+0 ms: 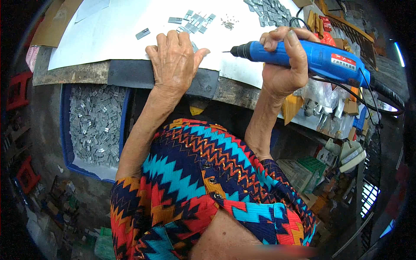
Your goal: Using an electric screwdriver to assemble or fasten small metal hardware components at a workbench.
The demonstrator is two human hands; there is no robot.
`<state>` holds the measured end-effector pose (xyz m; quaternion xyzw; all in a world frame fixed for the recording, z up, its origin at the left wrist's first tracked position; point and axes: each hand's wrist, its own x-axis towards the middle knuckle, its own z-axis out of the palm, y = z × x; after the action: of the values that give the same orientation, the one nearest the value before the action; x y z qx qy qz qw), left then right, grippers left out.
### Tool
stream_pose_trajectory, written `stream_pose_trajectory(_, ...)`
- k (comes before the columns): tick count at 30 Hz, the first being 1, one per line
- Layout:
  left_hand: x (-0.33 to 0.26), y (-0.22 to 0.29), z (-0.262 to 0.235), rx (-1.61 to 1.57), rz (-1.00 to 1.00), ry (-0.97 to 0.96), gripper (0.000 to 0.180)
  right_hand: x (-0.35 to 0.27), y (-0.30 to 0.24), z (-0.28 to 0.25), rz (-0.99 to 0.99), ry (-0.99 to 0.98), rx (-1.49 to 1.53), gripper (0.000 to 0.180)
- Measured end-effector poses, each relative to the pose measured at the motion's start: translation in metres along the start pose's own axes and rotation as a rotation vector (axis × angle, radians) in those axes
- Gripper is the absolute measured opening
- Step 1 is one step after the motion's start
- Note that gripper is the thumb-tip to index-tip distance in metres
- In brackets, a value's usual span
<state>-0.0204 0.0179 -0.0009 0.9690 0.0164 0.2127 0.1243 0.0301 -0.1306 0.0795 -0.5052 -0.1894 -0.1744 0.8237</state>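
a blue bin (65, 130) below the bench edge is heaped with small grey metal plates (95, 125), packed in a loose jumble. on the white sheet (108, 26) covering the worktable, more of the same plates lie in a small cluster (196, 21) beyond the fingertips, one stray plate (142, 33) to the left, a larger pile (268, 9) at the far edge, and a scatter of tiny screws (228, 22) between them. the right hand (284, 65) is clamped around a blue electric screwdriver (312, 58), fingers curled tight over its barrel, thumb on top; the tool lies nearly level, its bit pointing left toward the left hand (175, 63). that hand rests palm down on the table edge, fingers together and flat, with a plate partly hidden beneath them. a black cord (385, 93) trails from the screwdriver's rear.
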Motion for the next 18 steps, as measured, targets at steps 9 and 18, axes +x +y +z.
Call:
stream_pose_trajectory(9,0.001,0.004,0.005,-0.076,0.005,-0.036,0.031,0.000,-0.005,0.002,0.035,0.039,0.042,0.020)
stream_pose_trajectory(18,0.001,-0.004,0.000,-0.223,0.036,-0.058,0.020,0.006,0.007,0.000,0.022,-0.165,0.020,0.024)
